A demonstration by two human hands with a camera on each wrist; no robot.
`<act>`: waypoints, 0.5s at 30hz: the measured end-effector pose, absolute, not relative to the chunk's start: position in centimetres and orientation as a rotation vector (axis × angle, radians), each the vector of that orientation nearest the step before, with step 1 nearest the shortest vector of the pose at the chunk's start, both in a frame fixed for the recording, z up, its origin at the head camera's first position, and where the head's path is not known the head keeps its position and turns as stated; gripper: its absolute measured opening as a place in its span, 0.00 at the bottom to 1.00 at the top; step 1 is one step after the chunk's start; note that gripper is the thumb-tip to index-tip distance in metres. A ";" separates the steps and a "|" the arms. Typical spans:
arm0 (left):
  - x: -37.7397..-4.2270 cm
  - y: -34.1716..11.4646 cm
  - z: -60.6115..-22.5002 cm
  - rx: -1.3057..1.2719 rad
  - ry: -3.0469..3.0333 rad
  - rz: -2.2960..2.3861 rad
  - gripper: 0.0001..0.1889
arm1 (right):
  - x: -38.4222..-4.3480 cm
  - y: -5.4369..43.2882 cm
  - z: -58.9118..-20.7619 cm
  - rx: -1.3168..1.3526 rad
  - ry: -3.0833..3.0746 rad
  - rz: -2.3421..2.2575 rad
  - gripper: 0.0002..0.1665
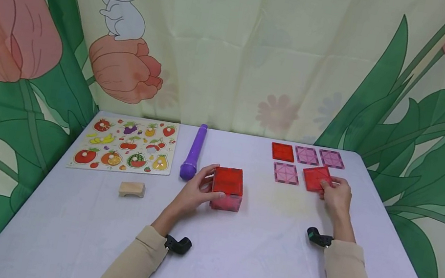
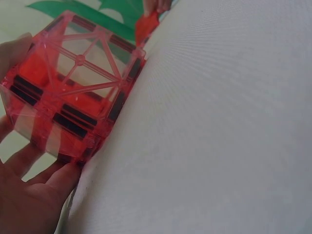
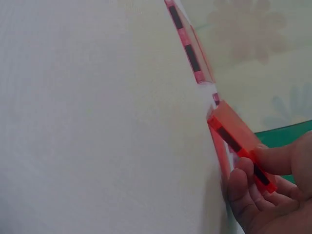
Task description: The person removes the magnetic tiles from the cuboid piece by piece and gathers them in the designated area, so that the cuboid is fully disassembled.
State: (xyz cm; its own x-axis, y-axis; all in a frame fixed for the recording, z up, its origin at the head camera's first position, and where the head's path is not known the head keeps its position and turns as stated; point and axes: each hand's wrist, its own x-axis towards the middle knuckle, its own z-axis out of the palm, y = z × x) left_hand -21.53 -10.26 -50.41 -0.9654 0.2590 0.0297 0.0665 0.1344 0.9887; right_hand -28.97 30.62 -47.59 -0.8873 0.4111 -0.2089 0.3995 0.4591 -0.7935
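Observation:
My left hand grips a cube of translucent red and pink magnetic tiles near the table's middle, thumb on its near side. In the left wrist view the cube shows a pink lattice face with dark magnets along its edges, and fingers spread against its side. To the right, my right hand pinches a square red magnetic tile by its right edge. That tile is tilted in the right wrist view, a pink tile lying close beneath it.
Behind the held tile lie a flat red tile and several pink tiles. On the left are a fruit puzzle board, a purple toy microphone and a small wooden arch block. A printed curtain hangs behind the table.

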 end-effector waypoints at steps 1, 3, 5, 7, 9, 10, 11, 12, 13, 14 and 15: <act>-21.5 -10.3 -50.4 0.321 2.246 1.946 0.43 | -29.1 30.6 -47.7 -0.748 -2.669 1.448 0.35; -21.6 -10.2 -50.4 0.308 2.242 1.939 0.44 | -29.2 30.5 -47.7 -0.754 -2.661 1.450 0.35; -21.6 -10.2 -50.4 0.298 2.240 1.933 0.44 | -29.3 30.4 -47.7 -0.765 -2.648 1.460 0.36; -21.6 -10.2 -50.4 0.296 2.237 1.934 0.45 | -29.4 30.2 -47.7 -0.772 -2.634 1.464 0.35; -21.6 -10.2 -50.3 0.296 2.237 1.935 0.44 | -29.5 30.1 -47.7 -0.786 -2.625 1.465 0.35; -21.6 -10.2 -50.3 0.297 2.237 1.937 0.44 | -29.5 30.0 -47.7 -0.794 -2.621 1.461 0.35; -21.6 -10.2 -50.3 0.302 2.238 1.940 0.44 | -29.6 30.0 -47.7 -0.801 -2.623 1.453 0.35; -21.6 -10.2 -50.3 0.306 2.239 1.945 0.43 | -29.7 29.9 -47.8 -0.810 -2.625 1.444 0.34; -21.6 -10.2 -50.3 0.309 2.239 1.948 0.43 | -29.7 29.8 -47.8 -0.816 -2.630 1.430 0.34; -21.6 -10.2 -50.3 0.314 2.240 1.953 0.43 | -29.8 29.8 -47.8 -0.821 -2.643 1.409 0.34; -21.5 -10.3 -50.2 0.317 2.240 1.957 0.43 | -29.8 29.7 -47.8 -0.824 -2.656 1.385 0.34</act>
State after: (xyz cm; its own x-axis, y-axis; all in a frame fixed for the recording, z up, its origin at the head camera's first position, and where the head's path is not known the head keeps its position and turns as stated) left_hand -21.54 -10.25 -50.23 -0.9663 0.2560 0.0260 0.0601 0.1265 0.9901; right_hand -29.84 29.70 -47.84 -0.8588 0.4689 -0.2062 0.4375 0.4620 -0.7715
